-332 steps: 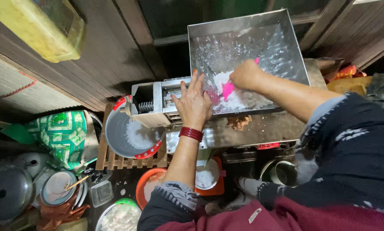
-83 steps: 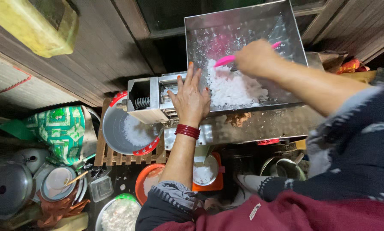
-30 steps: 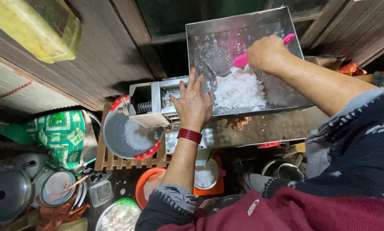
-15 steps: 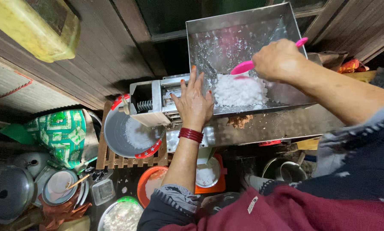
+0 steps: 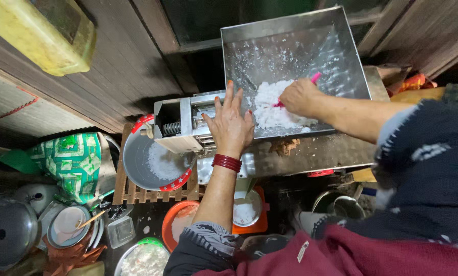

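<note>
Yellow container (image 5: 45,31): upper left, on a wooden ledge.
Green cloth (image 5: 68,162): low left, beside pots.
Basin (image 5: 155,166): grey, red-rimmed, on a slatted rack under the machine's outlet; some white flakes inside.
Machine (image 5: 180,125): metal, spring showing.
Left hand (image 5: 231,125): flat on the machine, fingers spread wide, holding nothing; red bangle (image 5: 227,162) at the wrist.
Mash (image 5: 272,107): white heap at the hopper's lower edge.
Hopper (image 5: 290,46): steel, sloped.
Right hand (image 5: 300,97): closed on a pink scraper (image 5: 315,78). Half a second ago it was higher and to the right; now it is down on the heap, apparently pressing it toward the feed.
</note>
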Action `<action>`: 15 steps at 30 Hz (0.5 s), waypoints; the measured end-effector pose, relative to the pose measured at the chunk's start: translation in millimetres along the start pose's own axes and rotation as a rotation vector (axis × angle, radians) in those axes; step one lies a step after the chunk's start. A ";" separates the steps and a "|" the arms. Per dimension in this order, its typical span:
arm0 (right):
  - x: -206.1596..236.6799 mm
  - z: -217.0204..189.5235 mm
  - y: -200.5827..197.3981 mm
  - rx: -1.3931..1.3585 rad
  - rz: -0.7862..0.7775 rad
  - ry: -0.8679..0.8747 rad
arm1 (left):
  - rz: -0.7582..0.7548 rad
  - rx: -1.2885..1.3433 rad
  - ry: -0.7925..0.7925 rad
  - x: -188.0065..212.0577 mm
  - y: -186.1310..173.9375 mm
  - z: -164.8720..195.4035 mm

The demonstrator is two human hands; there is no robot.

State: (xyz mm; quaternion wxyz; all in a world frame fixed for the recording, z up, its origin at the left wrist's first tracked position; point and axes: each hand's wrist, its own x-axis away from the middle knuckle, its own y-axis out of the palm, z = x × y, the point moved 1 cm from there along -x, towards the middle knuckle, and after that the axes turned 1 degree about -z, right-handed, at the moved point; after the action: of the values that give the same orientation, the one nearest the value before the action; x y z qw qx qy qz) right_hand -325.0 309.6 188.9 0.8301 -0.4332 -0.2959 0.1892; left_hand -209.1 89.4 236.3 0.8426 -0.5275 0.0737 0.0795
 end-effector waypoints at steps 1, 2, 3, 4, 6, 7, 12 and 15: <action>4.9 2.4 -4.7 -0.028 -0.049 0.055 | 0.006 -0.001 -0.003 0.1 -0.5 -0.3; 10.9 5.3 -10.9 -0.062 -0.101 0.113 | 0.006 -0.002 -0.002 0.6 -1.2 -0.2; 16.0 10.0 -19.4 -0.121 -0.030 0.168 | 0.004 -0.005 0.005 0.8 -2.2 -0.3; 19.5 18.1 -27.6 -0.180 0.044 0.219 | 0.004 -0.010 0.009 1.0 -2.6 -0.8; 17.6 34.6 -42.2 -0.317 0.097 0.302 | 0.011 -0.015 0.016 0.1 -3.5 -1.7; 15.2 42.4 -45.9 -0.396 0.071 0.331 | 0.014 -0.012 0.018 0.0 -3.3 -2.0; -6.0 33.3 -30.9 -0.438 -0.018 0.273 | -0.005 -0.005 -0.006 -1.2 3.1 1.1; -15.1 6.8 -23.0 -0.346 -0.202 0.187 | 0.001 -0.020 -0.009 -2.1 2.1 0.4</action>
State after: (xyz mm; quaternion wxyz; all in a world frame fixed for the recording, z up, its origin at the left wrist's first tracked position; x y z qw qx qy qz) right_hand -339.4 292.4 206.1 0.7818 -0.5530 -0.2878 0.0104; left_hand -211.6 90.5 235.1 0.8376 -0.5354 0.0696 0.0828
